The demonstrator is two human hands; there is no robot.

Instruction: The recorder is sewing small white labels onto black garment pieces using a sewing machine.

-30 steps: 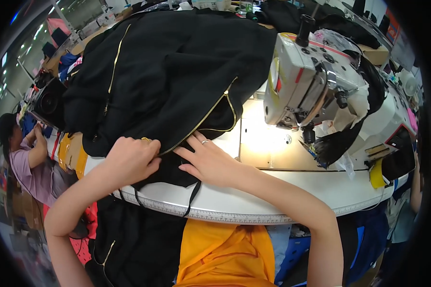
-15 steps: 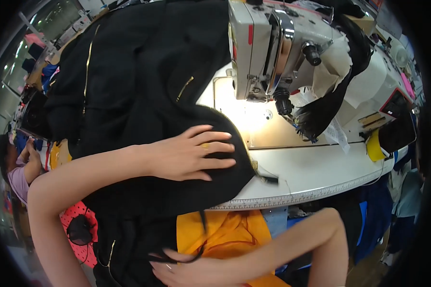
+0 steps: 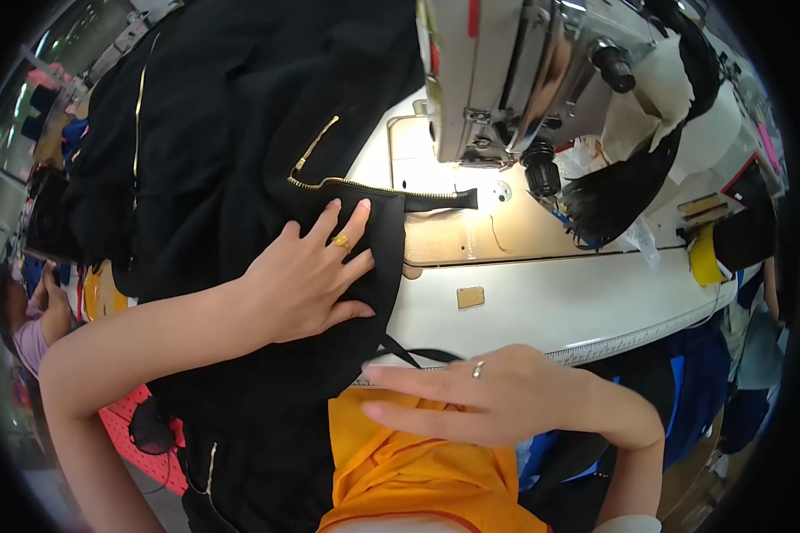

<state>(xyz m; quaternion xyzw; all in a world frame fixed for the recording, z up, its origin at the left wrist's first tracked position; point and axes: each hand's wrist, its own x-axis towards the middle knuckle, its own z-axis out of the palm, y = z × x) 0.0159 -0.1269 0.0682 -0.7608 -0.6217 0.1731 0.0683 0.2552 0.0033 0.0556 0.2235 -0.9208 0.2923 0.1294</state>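
A large black garment (image 3: pixel 240 133) of soft, matte fabric lies heaped over the left half of the white tabletop (image 3: pixel 578 302) and spills over its near edge toward the person's lap. A gold zipper (image 3: pixel 364 185) with fine metal teeth runs along the garment's folded edge toward the sewing machine (image 3: pixel 498 71), and a narrow black strap (image 3: pixel 440 201) reaches out from that edge to just under the machine's head.

The left hand (image 3: pixel 307 280) lies flat on the garment near the zipper, fingers spread, its grip released and pressing the cloth down; a gold ring sits on one finger. The right hand (image 3: pixel 484 395) hovers just off the near, curved edge of the tabletop, fingers stretched out toward the left and loose, holding nothing; a thin black cord (image 3: pixel 409 353) loops beside its fingertips, and I cannot tell whether they touch it.

The sewing machine is grey-white painted metal, boxy, standing at the far side. The lit patch of tabletop to its near right is smooth and bare but for a small tan tag (image 3: pixel 471 297). An orange garment (image 3: pixel 418 462) covers the lap below.
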